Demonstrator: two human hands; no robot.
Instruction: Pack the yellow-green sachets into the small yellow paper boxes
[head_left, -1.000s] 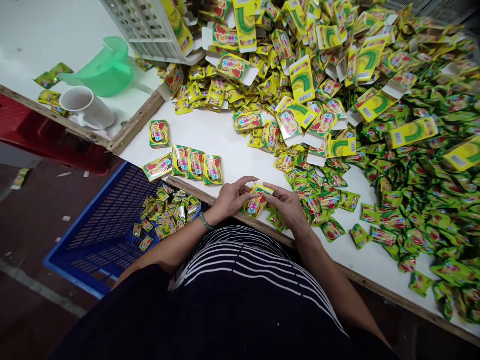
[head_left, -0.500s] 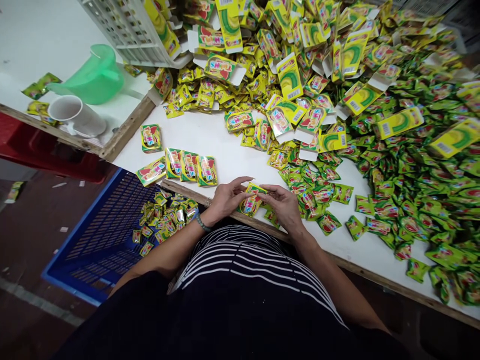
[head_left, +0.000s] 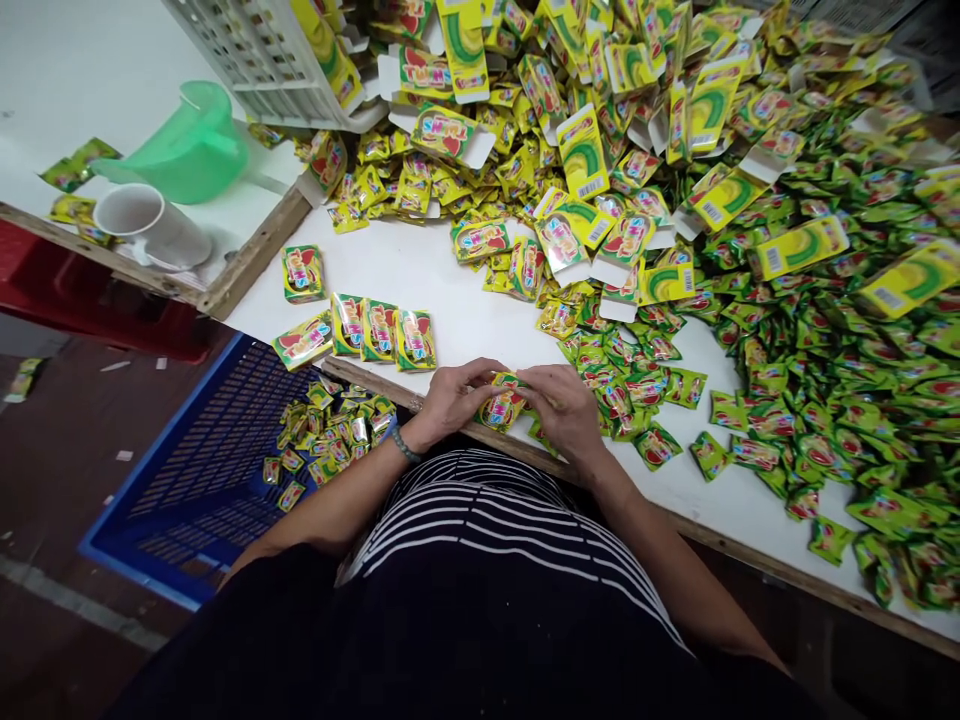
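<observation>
Between my two hands is a small yellow-and-green candy box [head_left: 502,405], held at the table's front edge. My left hand [head_left: 454,400] grips its left side, with thumb and fingers closed on it. My right hand [head_left: 562,405] pinches the box's upper right end; the fingers hide that end. To the left, several closed candy boxes [head_left: 379,330] lie in a row, and a single box [head_left: 303,272] is behind them. Green candy packets [head_left: 616,400] lie just right of my right hand.
A large heap of yellow and green packets with open cartons [head_left: 581,155] fills the back and right. A white crate [head_left: 277,70], green scoop [head_left: 180,150] and white mug [head_left: 154,230] stand back left. Below the table edge, a blue basket [head_left: 172,490] holds small packets.
My right fingers have curled in closer over the end of the box. The left hand has stayed almost in place, still holding the box.
</observation>
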